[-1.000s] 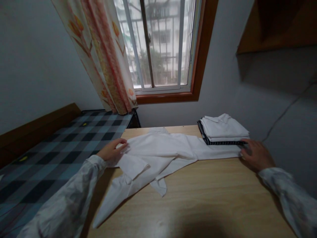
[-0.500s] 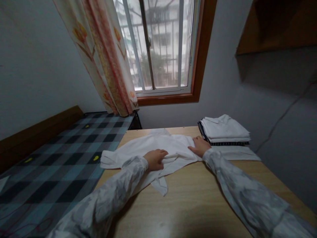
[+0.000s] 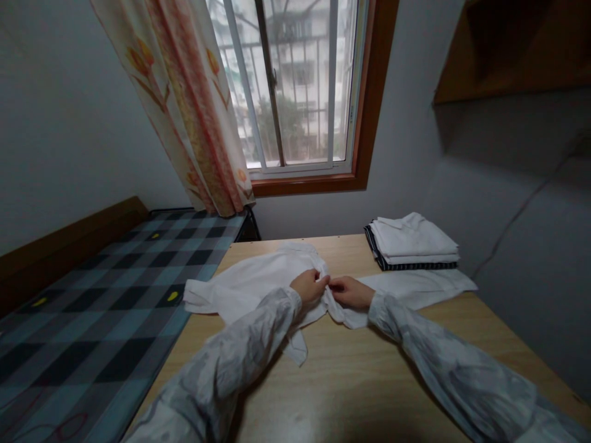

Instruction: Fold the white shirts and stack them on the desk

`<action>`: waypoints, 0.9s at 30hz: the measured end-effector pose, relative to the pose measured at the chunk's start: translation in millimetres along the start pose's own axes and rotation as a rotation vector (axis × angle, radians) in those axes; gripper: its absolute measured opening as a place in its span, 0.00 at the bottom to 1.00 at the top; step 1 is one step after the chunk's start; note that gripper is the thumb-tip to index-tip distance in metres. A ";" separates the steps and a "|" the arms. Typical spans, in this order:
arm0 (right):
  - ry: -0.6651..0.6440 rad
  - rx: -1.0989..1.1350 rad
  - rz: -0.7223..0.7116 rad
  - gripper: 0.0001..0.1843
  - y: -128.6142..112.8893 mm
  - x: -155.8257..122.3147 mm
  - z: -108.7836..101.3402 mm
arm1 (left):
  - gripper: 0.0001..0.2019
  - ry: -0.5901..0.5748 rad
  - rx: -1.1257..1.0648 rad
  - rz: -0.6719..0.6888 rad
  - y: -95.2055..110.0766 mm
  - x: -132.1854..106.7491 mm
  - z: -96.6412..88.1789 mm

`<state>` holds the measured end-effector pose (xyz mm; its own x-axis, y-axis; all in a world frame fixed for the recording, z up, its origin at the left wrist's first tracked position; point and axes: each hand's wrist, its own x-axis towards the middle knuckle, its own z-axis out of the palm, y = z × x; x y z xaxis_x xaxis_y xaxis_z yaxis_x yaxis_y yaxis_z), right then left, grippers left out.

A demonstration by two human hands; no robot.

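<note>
My left hand and right hand both pinch the crumpled white cotton shirt at its middle, mid-counter, toward the far edge of the pale wooden counter. Step in hand, as I judge: gathering a fold. Folded white garment stack sits at the far right corner.

no readable text, labels or numbers anywhere

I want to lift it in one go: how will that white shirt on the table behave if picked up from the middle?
The white shirt probably sags limply: it already bunches between the left hand and right hand. Its sleeve trails across the table, so the ends likely drag. It looks thin and light.
</note>
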<state>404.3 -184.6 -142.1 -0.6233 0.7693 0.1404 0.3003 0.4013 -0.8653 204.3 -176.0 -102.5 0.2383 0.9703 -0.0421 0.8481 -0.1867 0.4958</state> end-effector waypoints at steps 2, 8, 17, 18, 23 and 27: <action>-0.077 0.072 0.017 0.16 2.0 -2.5 -3.4 | 0.20 0.034 -0.015 0.027 -5.7 4.7 6.8; -0.009 -0.037 0.064 0.19 25.5 7.8 -33.7 | 0.10 -0.092 -0.079 0.261 -26.3 -2.4 4.1; 0.203 -0.652 -0.405 0.41 18.0 57.7 -66.4 | 0.09 -0.365 -0.139 0.644 -32.1 -14.4 -7.4; 0.106 -0.714 -0.488 0.41 15.8 63.8 -66.7 | 0.09 -0.379 -0.132 0.673 -31.5 -14.4 -7.5; -0.209 -0.883 -0.666 0.22 16.2 84.7 -69.1 | 0.08 -0.410 -0.043 0.757 -37.2 -16.2 -17.1; -0.125 -0.753 -0.558 0.14 18.1 72.3 -77.0 | 0.06 -0.314 -0.058 0.583 -61.8 -22.7 -50.9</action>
<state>420.2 -83.4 -110.6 -0.8775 0.3276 0.3503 0.2953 0.9445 -0.1438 122.4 -178.6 -88.0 0.7844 0.6202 0.0011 0.5137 -0.6507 0.5591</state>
